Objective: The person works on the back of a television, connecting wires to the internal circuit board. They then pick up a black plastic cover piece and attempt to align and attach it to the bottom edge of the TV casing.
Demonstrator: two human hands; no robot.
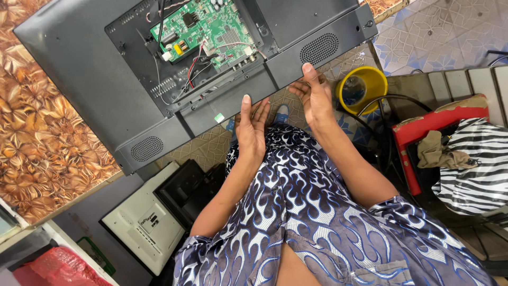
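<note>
A flat television lies face down on a table with its rear cover off, baring a green circuit board and loose red, white and black wires. My left hand rests with its thumb and fingers on the set's lower edge near the middle. My right hand grips the same edge just below the right speaker grille. Both hands hold the television's edge.
A leaf-patterned table top lies under the set. Below it stand a white panel and a dark monitor. A yellow bucket, a red case with a rag and a zebra-striped bag sit at right.
</note>
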